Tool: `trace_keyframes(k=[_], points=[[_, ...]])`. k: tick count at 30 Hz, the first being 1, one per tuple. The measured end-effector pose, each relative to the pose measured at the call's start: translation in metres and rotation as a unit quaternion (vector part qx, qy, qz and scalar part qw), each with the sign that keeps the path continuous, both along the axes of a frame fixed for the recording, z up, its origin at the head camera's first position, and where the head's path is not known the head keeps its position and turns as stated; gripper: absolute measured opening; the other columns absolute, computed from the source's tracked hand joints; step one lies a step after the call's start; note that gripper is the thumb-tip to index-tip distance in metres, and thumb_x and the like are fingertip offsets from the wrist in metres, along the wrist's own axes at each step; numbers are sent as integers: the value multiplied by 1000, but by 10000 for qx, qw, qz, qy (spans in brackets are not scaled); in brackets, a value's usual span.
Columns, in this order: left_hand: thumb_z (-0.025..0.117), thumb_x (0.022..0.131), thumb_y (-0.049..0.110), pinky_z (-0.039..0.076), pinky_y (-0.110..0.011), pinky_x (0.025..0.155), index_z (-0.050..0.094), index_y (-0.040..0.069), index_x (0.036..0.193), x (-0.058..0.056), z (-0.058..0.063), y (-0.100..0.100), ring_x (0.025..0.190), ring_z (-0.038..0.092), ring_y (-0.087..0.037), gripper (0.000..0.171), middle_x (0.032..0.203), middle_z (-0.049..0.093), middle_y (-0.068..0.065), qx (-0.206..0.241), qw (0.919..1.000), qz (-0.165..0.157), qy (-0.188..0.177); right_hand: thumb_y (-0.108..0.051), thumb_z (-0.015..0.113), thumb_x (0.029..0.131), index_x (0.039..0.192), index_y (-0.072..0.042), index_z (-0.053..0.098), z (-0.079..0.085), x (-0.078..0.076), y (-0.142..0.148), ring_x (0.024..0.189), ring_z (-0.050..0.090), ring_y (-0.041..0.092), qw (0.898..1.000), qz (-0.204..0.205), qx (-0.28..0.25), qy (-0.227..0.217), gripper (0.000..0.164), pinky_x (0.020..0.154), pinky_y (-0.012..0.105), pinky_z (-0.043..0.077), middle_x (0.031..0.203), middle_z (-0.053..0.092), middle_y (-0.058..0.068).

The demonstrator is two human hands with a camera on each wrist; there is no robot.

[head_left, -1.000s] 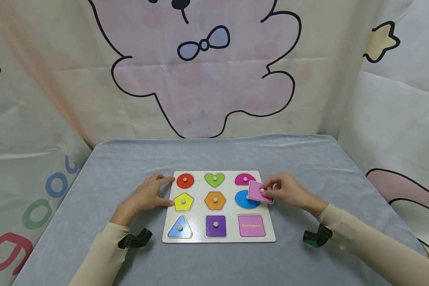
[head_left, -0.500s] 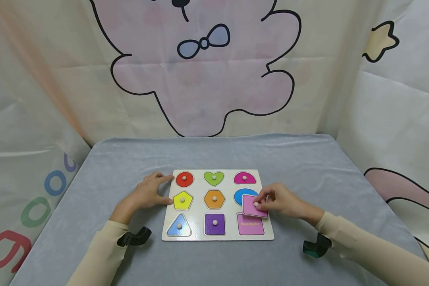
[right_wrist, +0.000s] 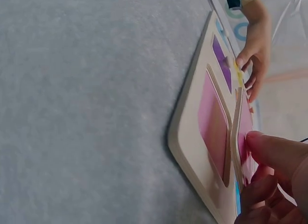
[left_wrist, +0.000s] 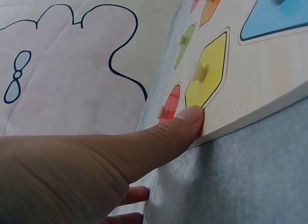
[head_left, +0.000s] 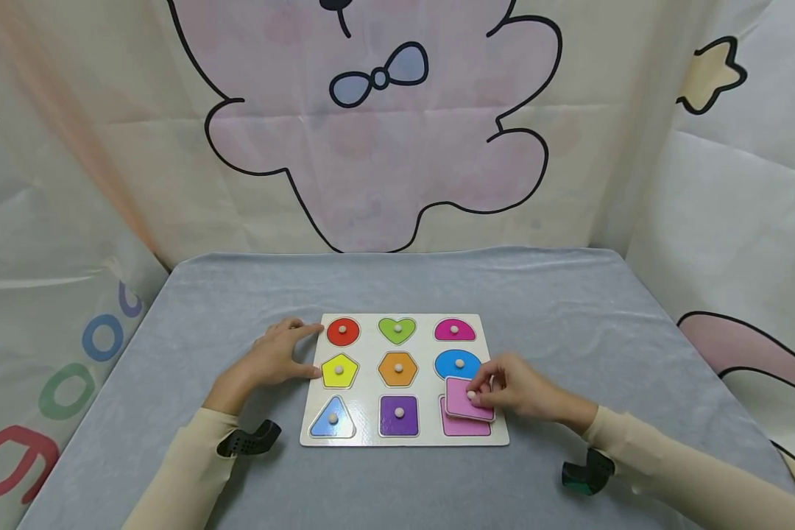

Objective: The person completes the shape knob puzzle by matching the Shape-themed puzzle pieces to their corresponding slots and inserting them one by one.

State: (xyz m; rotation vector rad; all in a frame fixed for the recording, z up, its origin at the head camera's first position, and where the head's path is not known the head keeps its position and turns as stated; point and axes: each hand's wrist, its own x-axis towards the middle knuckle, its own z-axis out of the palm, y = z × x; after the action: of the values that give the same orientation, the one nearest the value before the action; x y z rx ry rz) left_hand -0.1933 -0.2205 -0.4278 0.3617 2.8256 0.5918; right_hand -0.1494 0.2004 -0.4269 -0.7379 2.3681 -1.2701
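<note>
A wooden shape puzzle board (head_left: 364, 434) lies on the cloth. My right hand (head_left: 513, 390) pinches the peg of a pink rectangular puzzle piece (head_left: 462, 405) between thumb and fingers. The piece overlaps the pink rectangular recess (head_left: 467, 428) at the board's near right corner, hiding part of it. In the right wrist view the piece (right_wrist: 239, 151) stands tilted over the board, beside that recess (right_wrist: 214, 125). My left hand (head_left: 274, 357) rests at the board's left edge, fingers spread. Its thumb (left_wrist: 166, 139) touches the edge beside the yellow pentagon piece (left_wrist: 209, 72).
Several pegged pieces sit in the board, including a blue oval (head_left: 447, 362), a purple square (head_left: 391, 427) and an orange hexagon (head_left: 391, 361). A grey cloth (head_left: 384, 486) covers the table. Printed fabric (head_left: 384, 162) hangs behind it and along both sides.
My right hand has brought the pink rectangular piece nearer to me, from over the blue oval to over the pink recess. The left hand stays at the board's edge.
</note>
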Motion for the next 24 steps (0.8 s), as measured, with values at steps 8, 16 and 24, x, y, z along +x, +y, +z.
trace_keyframes(k=[8,16,24], points=[[87,77,42,40,-68,104,51,18,149,0,2,-1,129,45,-45,84,145,47,-23,41,10000,-31,61,-13,81,86,91,-8,79,-2,7,-2,58,49,3,10000,80,6,39,8,51,17,40,67,60,9],[87,77,42,40,-68,104,51,18,149,-1,1,-1,130,45,-45,84,145,47,-23,12,9999,-71,89,-12,81,85,93,-6,78,-2,11,-5,61,51,3,9997,54,115,-203,10,54,17,43,68,60,7],[87,77,43,40,-69,104,51,18,149,0,0,-1,130,45,-46,84,146,47,-23,6,10000,-33,44,-13,80,86,93,-7,78,-3,13,-7,61,53,3,9992,126,209,-314,10,54,16,44,68,61,5]])
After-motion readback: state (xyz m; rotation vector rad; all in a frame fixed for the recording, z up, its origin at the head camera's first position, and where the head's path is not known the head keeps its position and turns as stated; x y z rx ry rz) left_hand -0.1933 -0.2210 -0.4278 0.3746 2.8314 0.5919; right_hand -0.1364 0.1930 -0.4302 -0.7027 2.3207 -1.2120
